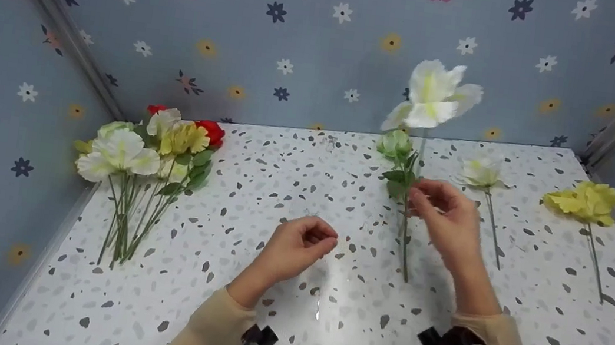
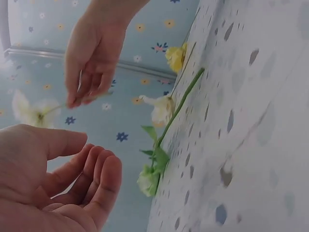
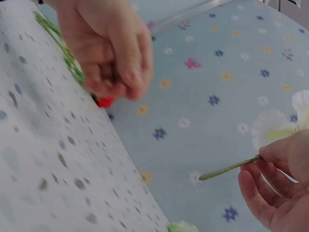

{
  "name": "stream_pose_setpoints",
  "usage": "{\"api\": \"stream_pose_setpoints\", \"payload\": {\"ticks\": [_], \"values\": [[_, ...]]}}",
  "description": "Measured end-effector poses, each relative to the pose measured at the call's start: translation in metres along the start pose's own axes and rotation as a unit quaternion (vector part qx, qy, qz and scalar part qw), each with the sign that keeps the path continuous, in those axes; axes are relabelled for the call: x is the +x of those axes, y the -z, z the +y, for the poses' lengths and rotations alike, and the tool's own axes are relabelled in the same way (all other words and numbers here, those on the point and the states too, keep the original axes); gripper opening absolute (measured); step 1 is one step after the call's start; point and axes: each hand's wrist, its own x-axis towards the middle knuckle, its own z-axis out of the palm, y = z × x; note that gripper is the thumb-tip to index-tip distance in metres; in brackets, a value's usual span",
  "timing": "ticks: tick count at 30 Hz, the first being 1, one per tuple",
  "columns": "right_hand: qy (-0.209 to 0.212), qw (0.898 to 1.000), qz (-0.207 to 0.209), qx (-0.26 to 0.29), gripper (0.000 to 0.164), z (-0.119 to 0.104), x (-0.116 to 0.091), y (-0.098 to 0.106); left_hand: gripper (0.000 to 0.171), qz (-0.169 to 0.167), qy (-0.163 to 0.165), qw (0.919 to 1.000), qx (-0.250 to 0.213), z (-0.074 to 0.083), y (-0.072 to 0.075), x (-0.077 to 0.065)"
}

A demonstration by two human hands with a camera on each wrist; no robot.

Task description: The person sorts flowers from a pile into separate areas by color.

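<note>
My right hand [image 1: 448, 221] pinches the stem of a white artificial flower [image 1: 433, 97] between thumb and fingers. The bloom is raised in front of the patterned wall, and the cut stem end [image 3: 217, 172] sticks out past the fingertips in the right wrist view. Below it a pale green flower [image 1: 394, 143] with leaves lies on the table, partly overlapped by this hand. My left hand [image 1: 294, 248] hovers over the middle of the table, fingers loosely bent around nothing. To the right lie another white flower [image 1: 481, 173] and a yellow flower [image 1: 584, 201].
A bunch of white, yellow, red and green flowers [image 1: 128, 155] lies at the left of the speckled table [image 1: 283, 175], stems toward me. Blue flower-patterned walls [image 1: 313, 37] enclose the back and both sides.
</note>
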Motion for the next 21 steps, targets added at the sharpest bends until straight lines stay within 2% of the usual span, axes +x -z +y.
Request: {"api": "stream_pose_setpoints", "payload": {"ticks": [3, 6, 10, 13, 15, 17, 21], "values": [[-0.024, 0.997, 0.072, -0.019, 0.034, 0.010, 0.010, 0.042, 0.009, 0.022, 0.013, 0.9986, 0.045, -0.001, 0.024, 0.003], [-0.070, 0.989, 0.133, -0.001, 0.036, 0.027, 0.017, 0.078, 0.009, 0.056, 0.037, 0.9949, 0.076, -0.004, 0.053, 0.003], [-0.136, 0.975, 0.175, 0.025, 0.031, 0.055, 0.021, 0.110, 0.014, 0.102, 0.066, 0.9866, 0.109, -0.012, 0.091, 0.001], [-0.176, 0.970, 0.166, -0.036, 0.033, 0.073, 0.021, 0.122, 0.019, 0.134, 0.084, 0.9781, 0.135, -0.020, 0.118, -0.004], [-0.193, 0.964, 0.149, -0.106, 0.036, 0.082, 0.021, 0.125, 0.022, 0.147, 0.100, 0.9730, 0.147, -0.027, 0.134, -0.009], [-0.198, 0.954, 0.130, -0.181, 0.040, 0.089, 0.021, 0.125, 0.025, 0.150, 0.118, 0.9693, 0.155, -0.034, 0.149, -0.014], [-0.187, 0.938, 0.099, -0.275, 0.041, 0.099, 0.022, 0.122, 0.030, 0.144, 0.153, 0.9647, 0.158, -0.044, 0.171, -0.024]]}}
